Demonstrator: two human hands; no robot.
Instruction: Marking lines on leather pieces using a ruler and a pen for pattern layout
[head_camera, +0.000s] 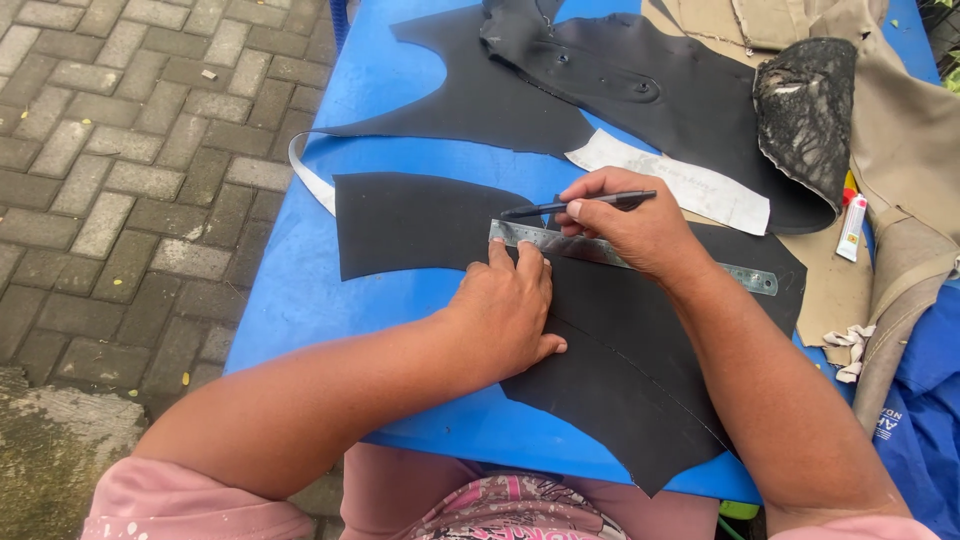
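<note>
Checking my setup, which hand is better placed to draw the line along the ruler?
Right: the right hand already holds the pen at the ruler, while the left hand pins it.

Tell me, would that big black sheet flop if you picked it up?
Probably floppy: the black sheet lies thin and flat, its corner hanging past the blue table. It likely slides easily, since the left hand presses a metal ruler on it.
</note>
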